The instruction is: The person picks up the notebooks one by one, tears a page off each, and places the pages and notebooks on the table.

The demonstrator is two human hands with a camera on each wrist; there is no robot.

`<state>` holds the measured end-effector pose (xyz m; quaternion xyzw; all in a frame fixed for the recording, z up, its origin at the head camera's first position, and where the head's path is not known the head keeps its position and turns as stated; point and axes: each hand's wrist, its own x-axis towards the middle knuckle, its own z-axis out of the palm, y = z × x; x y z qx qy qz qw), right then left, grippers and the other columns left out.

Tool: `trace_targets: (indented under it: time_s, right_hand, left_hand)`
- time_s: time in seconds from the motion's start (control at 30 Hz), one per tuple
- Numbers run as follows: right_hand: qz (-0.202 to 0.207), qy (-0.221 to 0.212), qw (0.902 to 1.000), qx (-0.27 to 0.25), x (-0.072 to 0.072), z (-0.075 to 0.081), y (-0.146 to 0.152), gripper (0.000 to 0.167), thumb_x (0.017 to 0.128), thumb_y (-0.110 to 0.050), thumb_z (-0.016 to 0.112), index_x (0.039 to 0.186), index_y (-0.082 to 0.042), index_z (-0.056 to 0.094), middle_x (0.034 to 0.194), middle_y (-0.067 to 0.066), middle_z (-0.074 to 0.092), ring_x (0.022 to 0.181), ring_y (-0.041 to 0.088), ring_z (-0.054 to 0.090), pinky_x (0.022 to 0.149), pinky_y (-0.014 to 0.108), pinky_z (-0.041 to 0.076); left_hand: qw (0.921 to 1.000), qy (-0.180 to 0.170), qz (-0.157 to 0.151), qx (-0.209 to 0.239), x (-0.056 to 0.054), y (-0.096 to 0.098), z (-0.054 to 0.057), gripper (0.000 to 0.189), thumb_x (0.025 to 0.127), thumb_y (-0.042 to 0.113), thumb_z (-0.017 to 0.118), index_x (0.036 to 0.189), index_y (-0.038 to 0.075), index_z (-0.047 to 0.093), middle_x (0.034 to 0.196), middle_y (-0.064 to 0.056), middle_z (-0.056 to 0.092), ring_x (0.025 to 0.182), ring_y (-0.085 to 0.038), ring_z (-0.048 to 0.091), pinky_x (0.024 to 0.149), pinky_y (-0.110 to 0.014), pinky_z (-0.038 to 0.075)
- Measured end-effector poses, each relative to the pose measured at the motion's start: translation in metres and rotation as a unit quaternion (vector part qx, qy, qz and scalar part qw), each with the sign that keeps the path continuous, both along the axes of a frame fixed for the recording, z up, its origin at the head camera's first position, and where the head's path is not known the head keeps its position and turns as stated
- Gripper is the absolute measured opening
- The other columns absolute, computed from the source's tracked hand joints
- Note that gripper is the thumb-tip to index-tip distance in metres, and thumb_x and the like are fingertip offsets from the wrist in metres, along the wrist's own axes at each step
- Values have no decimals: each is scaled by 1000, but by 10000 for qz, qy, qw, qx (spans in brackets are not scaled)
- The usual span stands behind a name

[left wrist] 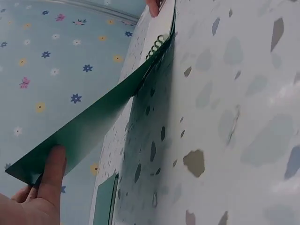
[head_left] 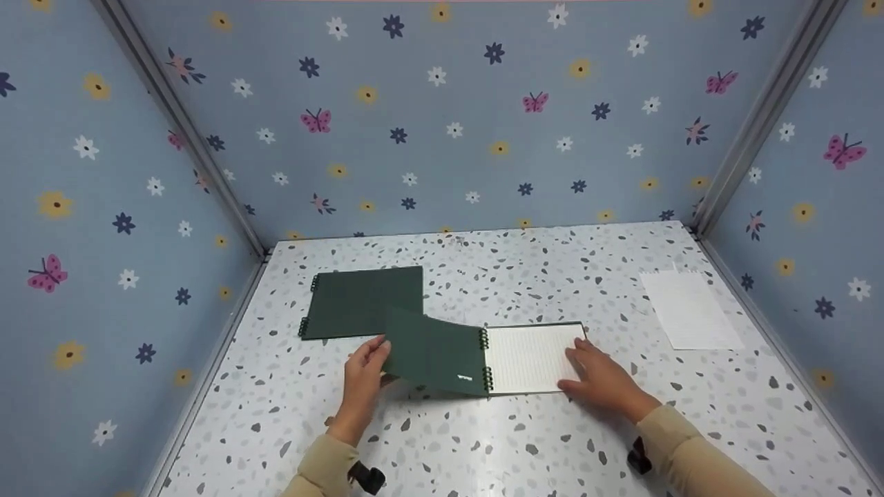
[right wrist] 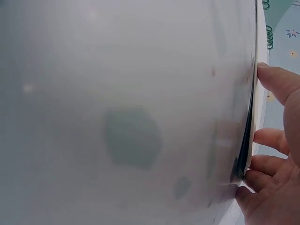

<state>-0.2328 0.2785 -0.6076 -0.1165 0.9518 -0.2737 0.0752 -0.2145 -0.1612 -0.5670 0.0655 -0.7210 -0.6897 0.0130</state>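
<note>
An open spiral notebook (head_left: 533,359) lies at the middle of the table, its lined white pages on the right of the dark green coils. My left hand (head_left: 366,366) pinches the free edge of its dark green cover (head_left: 435,355), which is swung out to the left. In the left wrist view, the cover (left wrist: 89,126) slants up off the table, with the thumb on one face. My right hand (head_left: 604,379) rests on the right edge of the pages with its fingers spread. Thumb and fingertips touch that edge in the right wrist view, where the notebook corner (right wrist: 246,147) shows a dark layer beneath.
A second dark green spiral notebook (head_left: 362,304) lies shut behind at the left, partly overlapped by the raised cover. A loose white sheet (head_left: 690,310) with a torn top edge lies at the right. Flowered panels (head_left: 456,124) wall the speckled table (head_left: 476,449) at back and sides.
</note>
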Motion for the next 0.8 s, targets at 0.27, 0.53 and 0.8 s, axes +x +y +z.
trace_targets:
  time_s: [0.27, 0.53, 0.8]
  right_hand:
    - [19, 10, 10000, -16, 1, -1, 1, 82, 97, -39, 81, 155, 9, 52, 170, 33, 35, 161, 53, 28, 132, 65, 25]
    - [4, -18, 10000, -34, -1, -3, 2, 81, 97, -41, 81, 156, 7, 52, 171, 32, 34, 162, 53, 28, 132, 66, 25]
    - [-273, 127, 9979, -569, -8, 10, 2, 60, 106, -34, 71, 149, 7, 60, 162, 35, 48, 153, 55, 43, 127, 67, 35]
  left_hand:
    - [9886, 673, -1280, 427, 16, 32, -10, 89, 103, 7, 71, 171, -1, 15, 165, -35, 36, 134, -39, 63, 97, -35, 65]
    - [9850, 830, -1507, 115, 11, 69, -10, 69, 106, 2, 59, 166, -8, 26, 157, -37, 45, 132, -45, 63, 97, -37, 65]
    - [9666, 1669, -1673, -992, -2, 111, 1, 47, 109, 12, 62, 152, -5, 56, 149, -26, 63, 131, -44, 68, 98, -33, 64]
